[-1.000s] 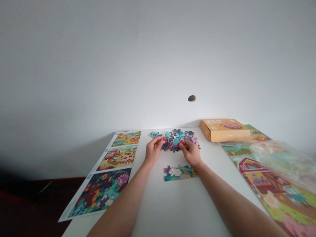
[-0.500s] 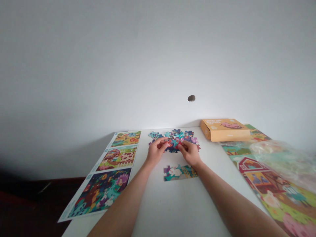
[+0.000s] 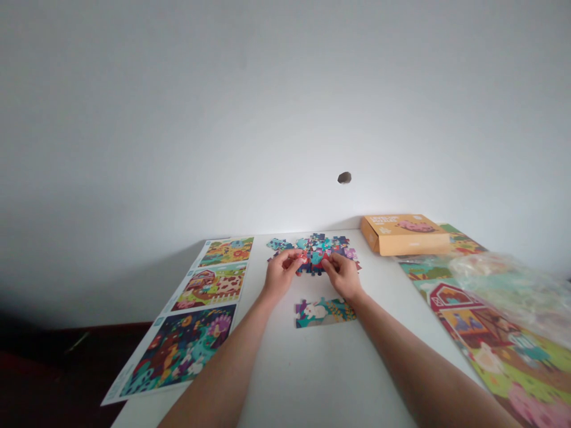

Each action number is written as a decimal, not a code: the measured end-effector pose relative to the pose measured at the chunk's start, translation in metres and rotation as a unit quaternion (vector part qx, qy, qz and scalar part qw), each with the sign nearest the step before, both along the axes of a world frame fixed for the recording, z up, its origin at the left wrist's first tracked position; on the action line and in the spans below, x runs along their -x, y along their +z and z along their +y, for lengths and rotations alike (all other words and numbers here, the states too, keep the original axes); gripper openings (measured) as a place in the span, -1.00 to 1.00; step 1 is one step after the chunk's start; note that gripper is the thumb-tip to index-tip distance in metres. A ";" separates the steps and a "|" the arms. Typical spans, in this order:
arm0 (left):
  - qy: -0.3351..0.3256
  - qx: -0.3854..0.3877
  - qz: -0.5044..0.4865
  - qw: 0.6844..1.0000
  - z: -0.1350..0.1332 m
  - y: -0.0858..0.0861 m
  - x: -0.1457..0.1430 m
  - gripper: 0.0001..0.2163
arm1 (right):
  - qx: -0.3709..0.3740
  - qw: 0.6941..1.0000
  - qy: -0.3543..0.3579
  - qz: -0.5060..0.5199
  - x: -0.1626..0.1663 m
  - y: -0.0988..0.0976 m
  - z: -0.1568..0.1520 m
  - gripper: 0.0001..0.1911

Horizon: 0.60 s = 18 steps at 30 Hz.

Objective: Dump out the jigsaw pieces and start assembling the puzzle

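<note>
Head view, and both hands are busy beyond the joined rabbit puzzle section [image 3: 322,313], which lies flat on the white table [image 3: 294,374]. Left hand [image 3: 281,274]: thumb and index finger pinch a red-patterned puzzle piece [image 3: 304,257], much of it covered by the fingers. Right hand [image 3: 342,276]: thumb and fingertips grip a teal-and-red puzzle piece [image 3: 317,258], and the two pieces sit side by side past the rabbit section; whether they're interlocked, I can't tell. Farther behind the rabbit section, here's a cluster of jigsaw pieces [image 3: 318,237]. Left of that section, a three-picture printed sheet [image 3: 212,287]. Beyond it to the right, the orange puzzle box [image 3: 413,242]; well to its right, a farm-scene picture [image 3: 486,359] partly under crumpled clear plastic [image 3: 513,285].
</note>
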<state>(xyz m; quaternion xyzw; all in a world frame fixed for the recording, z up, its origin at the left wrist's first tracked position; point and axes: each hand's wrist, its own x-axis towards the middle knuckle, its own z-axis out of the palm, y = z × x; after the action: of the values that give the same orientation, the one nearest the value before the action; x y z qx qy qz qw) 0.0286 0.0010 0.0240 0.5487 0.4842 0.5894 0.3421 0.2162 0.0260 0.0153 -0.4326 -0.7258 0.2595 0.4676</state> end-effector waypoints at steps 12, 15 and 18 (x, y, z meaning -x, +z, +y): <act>-0.002 0.006 0.086 0.996 -0.001 0.000 -0.002 -0.70 | 0.031 0.998 0.049 -0.003 0.003 0.000 -0.002 -0.65; 0.091 0.003 0.140 0.986 0.002 0.000 0.010 -0.73 | 0.015 0.999 0.005 -0.029 0.001 0.000 0.000 -0.65; 0.239 0.022 0.197 0.950 0.003 0.000 0.030 -0.72 | 0.020 0.994 -0.080 -0.073 -0.002 0.002 0.002 -0.67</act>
<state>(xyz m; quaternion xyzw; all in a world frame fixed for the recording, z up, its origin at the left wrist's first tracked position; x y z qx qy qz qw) -0.0016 0.0045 0.0240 0.5146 0.6719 0.5231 0.1008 0.2183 0.0276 0.0169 -0.5164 -0.7160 0.2030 0.4237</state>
